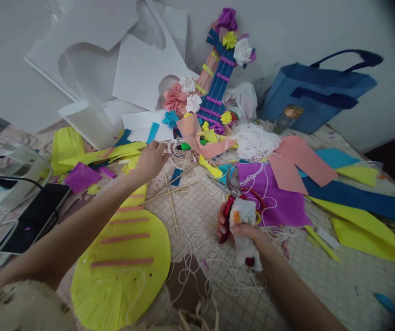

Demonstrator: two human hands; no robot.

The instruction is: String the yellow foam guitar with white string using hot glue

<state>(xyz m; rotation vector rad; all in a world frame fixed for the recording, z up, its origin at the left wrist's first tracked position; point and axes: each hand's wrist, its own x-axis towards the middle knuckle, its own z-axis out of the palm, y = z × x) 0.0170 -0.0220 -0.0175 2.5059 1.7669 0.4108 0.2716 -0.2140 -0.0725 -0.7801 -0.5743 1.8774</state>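
My left hand (151,162) reaches over the middle of the table, its fingers curled together beside yellow paper strips. Whatever the fingertips pinch, if anything, is too small to make out. My right hand (249,231) is closed around red-handled pruning shears (229,205), blades pointing away. A crumpled white cloth-like piece (243,212) with orange and dark red spots lies against that hand. Looped red scissors handles (257,200) show just behind it. Under my left forearm lies a yellow guitar-shaped piece (124,248) with pink strips across it. Loose white cord (197,248) tangles between the hands.
A decorated blue paper guitar (218,87) with flowers leans on the wall. White cut boards (149,64) stand at left, a blue bag (314,92) and glass jar (288,118) at right. Thin sticks (169,197), purple paper (273,195) and a phone (33,218) lie about.
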